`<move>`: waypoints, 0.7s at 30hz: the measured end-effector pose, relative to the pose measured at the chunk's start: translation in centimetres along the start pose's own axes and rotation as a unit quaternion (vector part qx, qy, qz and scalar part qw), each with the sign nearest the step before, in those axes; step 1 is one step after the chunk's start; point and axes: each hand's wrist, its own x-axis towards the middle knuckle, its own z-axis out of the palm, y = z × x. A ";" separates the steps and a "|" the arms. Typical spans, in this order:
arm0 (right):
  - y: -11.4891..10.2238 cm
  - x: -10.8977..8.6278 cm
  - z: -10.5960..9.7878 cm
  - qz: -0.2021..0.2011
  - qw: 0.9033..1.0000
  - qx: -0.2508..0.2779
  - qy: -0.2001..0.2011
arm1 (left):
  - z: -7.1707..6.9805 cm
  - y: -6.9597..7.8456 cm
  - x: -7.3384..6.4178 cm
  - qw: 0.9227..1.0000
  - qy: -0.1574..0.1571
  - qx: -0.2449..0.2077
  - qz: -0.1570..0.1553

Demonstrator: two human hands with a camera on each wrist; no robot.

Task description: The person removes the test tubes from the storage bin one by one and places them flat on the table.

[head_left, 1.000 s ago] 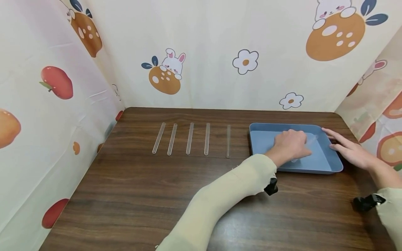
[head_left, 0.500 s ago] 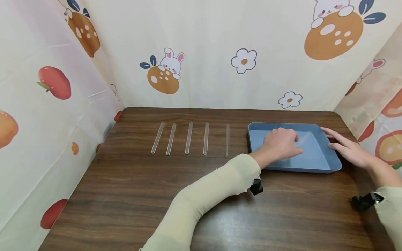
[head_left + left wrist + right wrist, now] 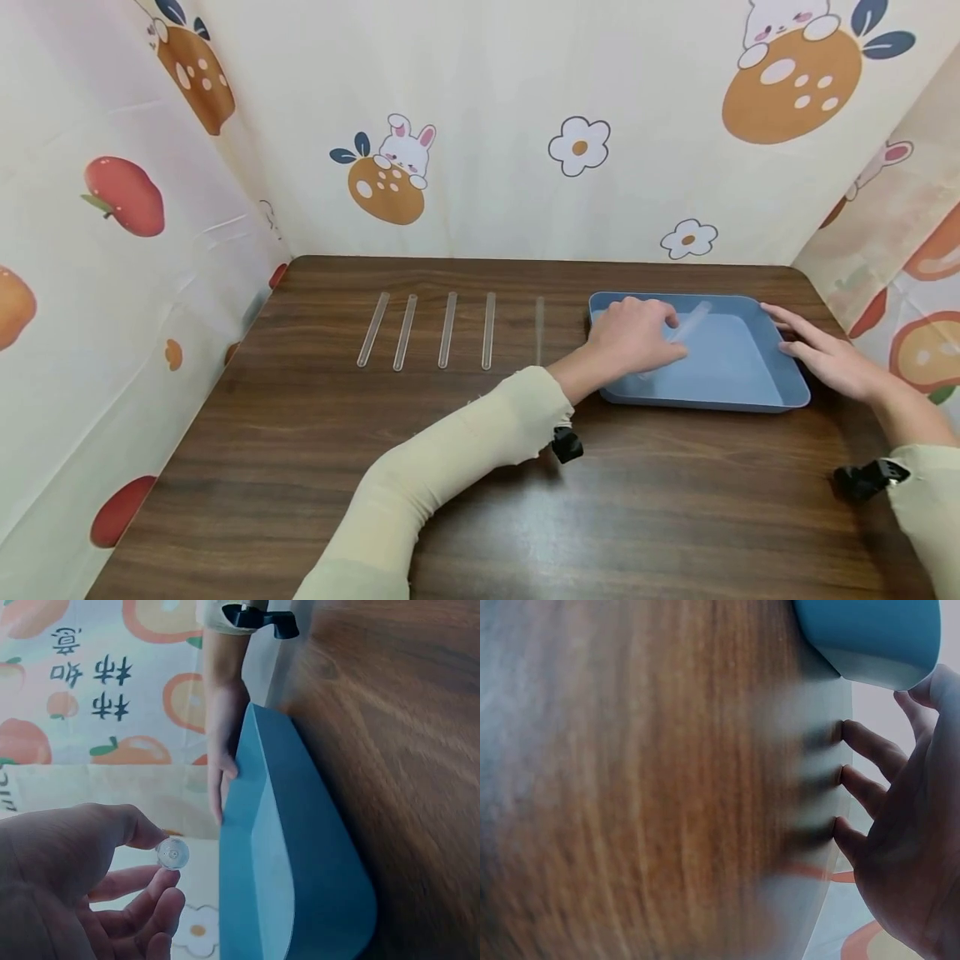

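Observation:
My left hand point(image 3: 632, 335) pinches a clear test tube point(image 3: 173, 853) between thumb and fingers, above the left half of a blue tray point(image 3: 738, 354). In the head view the test tube's far part point(image 3: 692, 321) slants up to the right past the hand, which covers the rest. In the left wrist view its round end points at the camera. My right hand point(image 3: 836, 362) rests at the tray's right edge, fingers extended. In the right wrist view that hand point(image 3: 915, 802) has its thumb side against a tray corner point(image 3: 877, 664), the other fingers spread.
Several clear test tubes point(image 3: 447, 329) lie in a spaced row on the brown wooden table point(image 3: 300, 450), left of the tray. My left forearm partly covers the rightmost tube point(image 3: 539, 325). Printed cloth point(image 3: 495, 167) hangs at the back and both sides.
My left hand has moved left across the tray, carrying the test tube, and more of the tube now shows. The right hand has stayed at the tray's edge. The view has shifted slightly.

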 end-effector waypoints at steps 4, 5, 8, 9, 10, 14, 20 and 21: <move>0.0 -0.2 0.2 -0.002 1.000 0.002 0.006 | -0.8 -1.4 -0.8 1.000 0.014 -0.013 -0.004; 0.0 -0.2 0.2 -0.003 1.000 0.002 0.007 | -0.9 -1.8 -1.0 1.000 0.016 -0.019 -0.005; -0.1 -0.2 0.2 -0.001 1.000 0.001 0.004 | -1.5 -3.2 -1.6 0.999 0.032 -0.041 -0.004; -0.2 -0.2 0.1 0.001 1.000 -0.001 0.003 | -1.7 -3.7 -1.8 0.998 0.037 -0.049 -0.003; -0.2 -0.1 0.1 0.003 1.000 -0.002 0.001 | -1.9 -4.1 -2.0 0.998 0.041 -0.055 -0.002; -0.3 -0.2 0.0 0.007 1.000 -0.008 -0.003 | -2.6 -6.0 -2.9 0.995 0.061 -0.077 0.004; -0.3 -0.2 0.0 0.006 1.000 -0.011 -0.002 | -3.3 -8.5 -4.3 0.994 0.066 -0.082 -0.001; -0.3 -0.2 0.0 0.005 1.000 -0.011 -0.002 | -3.4 -8.9 -4.5 0.995 0.069 -0.078 -0.003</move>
